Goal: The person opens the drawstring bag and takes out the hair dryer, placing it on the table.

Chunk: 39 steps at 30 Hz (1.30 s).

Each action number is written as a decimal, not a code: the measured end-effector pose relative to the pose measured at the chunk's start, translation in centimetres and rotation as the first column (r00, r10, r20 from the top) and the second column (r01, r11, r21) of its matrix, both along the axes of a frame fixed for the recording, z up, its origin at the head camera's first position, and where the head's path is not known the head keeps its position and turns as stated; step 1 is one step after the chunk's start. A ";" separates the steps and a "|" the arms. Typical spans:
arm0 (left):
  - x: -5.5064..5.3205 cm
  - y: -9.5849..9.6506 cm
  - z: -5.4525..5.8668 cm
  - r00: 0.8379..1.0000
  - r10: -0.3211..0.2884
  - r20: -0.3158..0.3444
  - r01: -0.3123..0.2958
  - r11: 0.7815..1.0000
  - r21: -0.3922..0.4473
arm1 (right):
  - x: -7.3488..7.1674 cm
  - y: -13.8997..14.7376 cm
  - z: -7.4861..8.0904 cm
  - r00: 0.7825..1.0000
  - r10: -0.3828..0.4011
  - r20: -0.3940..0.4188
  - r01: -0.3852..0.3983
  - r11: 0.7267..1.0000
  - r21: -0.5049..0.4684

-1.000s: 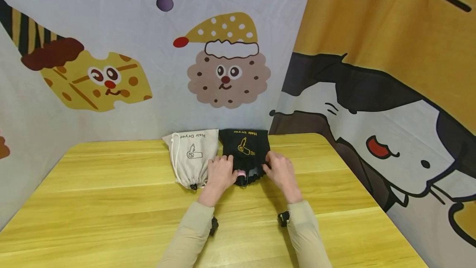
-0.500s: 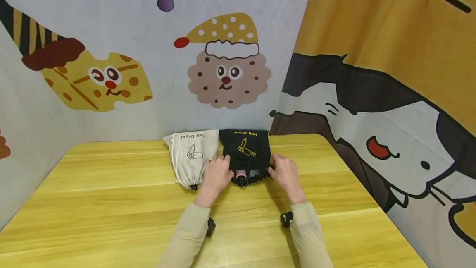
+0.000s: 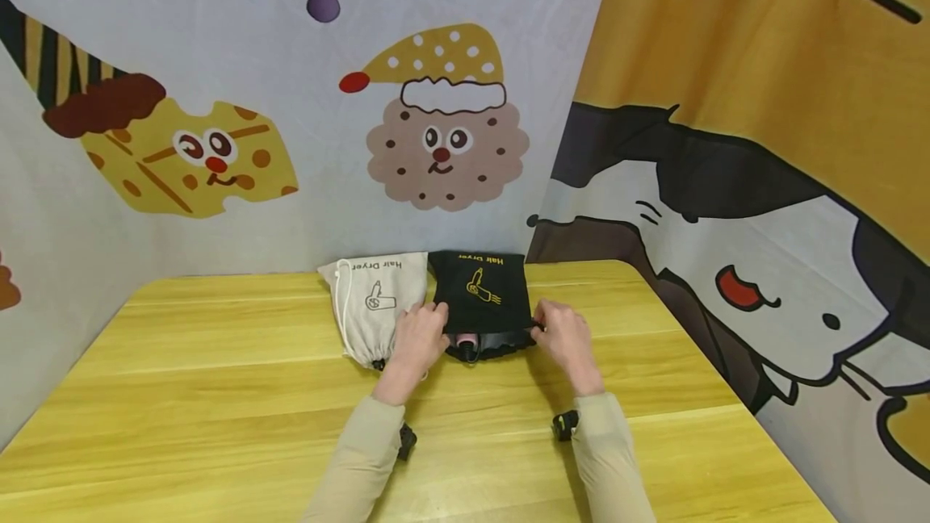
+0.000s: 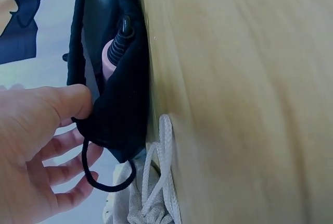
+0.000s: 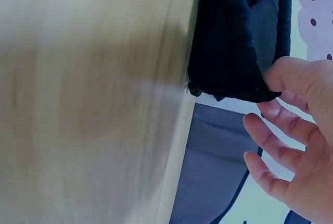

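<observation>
A black drawstring bag (image 3: 483,293) with yellow "Hair Dryer" print lies at the back of the table, its mouth spread toward me. My left hand (image 3: 419,335) pinches the left corner of the mouth; in the left wrist view the thumb (image 4: 78,101) presses on the hem and a black cord loop (image 4: 112,186) hangs below. My right hand (image 3: 567,337) pinches the right corner, its other fingers loose in the right wrist view. Inside the bag shows a pink hair dryer's end (image 4: 109,60) with a black ribbed cord sleeve (image 4: 120,46); the rest is hidden.
Left of the black bag, partly behind my left hand, lies a beige drawstring bag (image 3: 374,305) with the same print and a white cord (image 4: 165,156). The wooden table (image 3: 218,410) meets a cartoon-printed cloth (image 3: 327,160) at the back.
My hands have moved apart, left hand leftward and right hand rightward. The black bag's mouth has widened between them, and both hands now grip its corners.
</observation>
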<state>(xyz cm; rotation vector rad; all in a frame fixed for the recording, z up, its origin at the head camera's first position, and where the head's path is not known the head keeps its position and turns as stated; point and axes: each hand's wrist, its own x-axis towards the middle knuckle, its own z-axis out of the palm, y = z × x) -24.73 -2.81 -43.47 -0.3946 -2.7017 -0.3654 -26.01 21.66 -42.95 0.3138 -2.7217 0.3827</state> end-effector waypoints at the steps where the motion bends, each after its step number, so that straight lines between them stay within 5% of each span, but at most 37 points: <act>1: 0.0 -0.1 0.0 1.000 -0.004 -0.002 0.004 1.000 0.003 | 0.0 0.1 0.0 1.000 -0.002 0.007 0.002 1.000 0.001; 17: -0.2 -0.9 -0.8 0.995 -0.095 0.006 0.094 0.995 0.043 | 0.1 1.1 0.1 0.998 0.001 0.060 -0.003 1.000 0.031; 24: -0.3 -1.6 -0.4 0.975 -0.194 0.107 0.184 0.978 0.098 | 0.5 0.4 0.8 0.998 0.027 0.054 -0.027 1.000 0.001; 27: -0.2 -1.9 0.1 0.966 -0.212 0.147 0.191 0.971 0.144 | 0.9 -0.5 1.8 0.992 0.060 0.110 -0.061 0.998 0.005; 31: -0.1 -2.1 0.4 0.964 -0.207 0.168 0.180 0.970 0.160 | 1.5 -2.0 2.9 0.964 0.141 0.227 -0.144 0.990 -0.004; 36: -0.1 -2.1 0.3 0.972 -0.183 0.144 0.159 0.973 0.168 | 2.1 -4.2 3.4 0.894 0.317 0.316 -0.297 0.949 -0.110; 39: -0.1 -2.0 0.3 0.976 -0.181 0.119 0.158 0.972 0.176 | 2.3 -5.6 3.2 0.880 0.331 0.341 -0.308 0.944 -0.121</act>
